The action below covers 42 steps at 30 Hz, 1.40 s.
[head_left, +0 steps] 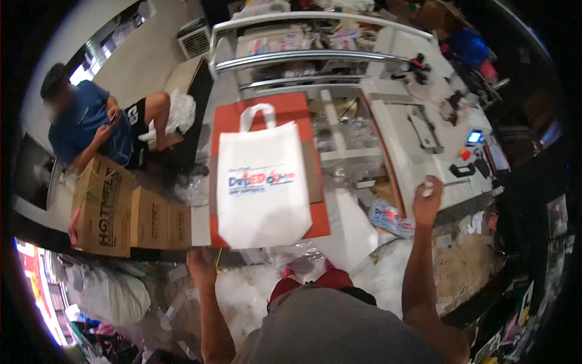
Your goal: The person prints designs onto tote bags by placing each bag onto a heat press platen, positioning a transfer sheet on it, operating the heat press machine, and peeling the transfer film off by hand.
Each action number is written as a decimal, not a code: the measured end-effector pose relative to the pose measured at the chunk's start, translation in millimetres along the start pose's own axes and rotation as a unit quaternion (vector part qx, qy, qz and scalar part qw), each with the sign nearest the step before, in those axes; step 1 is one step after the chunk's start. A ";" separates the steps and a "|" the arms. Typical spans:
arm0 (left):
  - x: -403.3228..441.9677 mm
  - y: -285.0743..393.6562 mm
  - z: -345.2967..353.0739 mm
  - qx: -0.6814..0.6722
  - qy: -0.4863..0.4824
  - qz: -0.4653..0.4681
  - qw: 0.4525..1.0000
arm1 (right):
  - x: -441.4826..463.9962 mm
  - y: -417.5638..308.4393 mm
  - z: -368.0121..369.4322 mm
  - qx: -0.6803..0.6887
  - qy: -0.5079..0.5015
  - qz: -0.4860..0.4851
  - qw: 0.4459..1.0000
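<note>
A white tote bag (263, 182) with blue and red "DepED" print lies flat on an orange-red board (315, 221), its handles pointing away from me. My left hand (201, 266) is low at the near edge, just left of the board and apart from the bag; its fingers are too blurred to read. On the other side, my right hand (427, 205) is raised beside the machine's pale top, fingers closed around a small whitish thing that I cannot make out. Below that hand, a printed bag (391, 218) lies folded or crumpled.
Chrome bars (309, 59) cross behind the board. Cardboard boxes (103, 209) stand at left, near a seated person (91, 124) holding a phone. Clear plastic (351, 167) fills the frame's openings. A pale machine top (403, 130) carries a metal bracket (424, 128) and a lit display (474, 137).
</note>
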State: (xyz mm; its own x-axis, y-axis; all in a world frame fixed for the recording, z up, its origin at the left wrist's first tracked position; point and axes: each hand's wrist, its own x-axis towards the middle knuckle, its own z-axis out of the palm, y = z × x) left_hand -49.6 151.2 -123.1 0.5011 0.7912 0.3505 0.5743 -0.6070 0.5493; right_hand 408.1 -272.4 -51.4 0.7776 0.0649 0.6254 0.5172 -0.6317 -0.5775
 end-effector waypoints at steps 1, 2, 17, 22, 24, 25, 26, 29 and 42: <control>13.3 -4.7 11.2 -0.028 -0.021 -0.022 0.999 | -26.7 -13.5 29.8 0.065 -0.050 0.002 0.997; 34.1 15.4 18.9 -0.060 -0.016 0.045 0.997 | -54.3 -25.0 65.5 0.074 -0.088 -0.072 0.991; 128.1 150.8 211.1 -0.113 -0.155 0.380 0.905 | -155.6 -139.8 191.6 0.043 -0.317 0.011 0.947; 136.8 149.9 222.4 -0.161 -0.141 0.353 0.911 | -153.7 -143.0 189.5 0.045 -0.309 0.016 0.950; 152.9 140.1 221.0 -0.181 -0.104 0.297 0.932 | -153.2 -141.9 189.7 0.053 -0.319 0.021 0.946; 167.2 130.9 216.8 -0.179 -0.059 0.278 0.942 | -152.8 -142.4 189.7 0.054 -0.321 0.021 0.945; 182.8 113.0 214.4 -0.159 -0.059 0.218 0.961 | -150.6 -145.2 188.2 0.052 -0.328 0.035 0.943; 235.6 28.9 188.8 -0.084 0.001 0.118 0.989 | -149.7 -147.0 187.9 0.052 -0.333 0.041 0.941; 23.3 -280.6 72.5 0.174 -0.045 -0.167 0.970 | -156.3 -143.4 194.4 0.053 -0.300 0.012 0.952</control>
State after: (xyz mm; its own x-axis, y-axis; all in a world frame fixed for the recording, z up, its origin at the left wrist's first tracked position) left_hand -152.2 334.5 -324.1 0.2952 0.9476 0.1220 0.8898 -0.3192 0.3261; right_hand 281.9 -41.8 -168.3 0.8373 0.5018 0.2171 0.5055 -0.5592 -0.6571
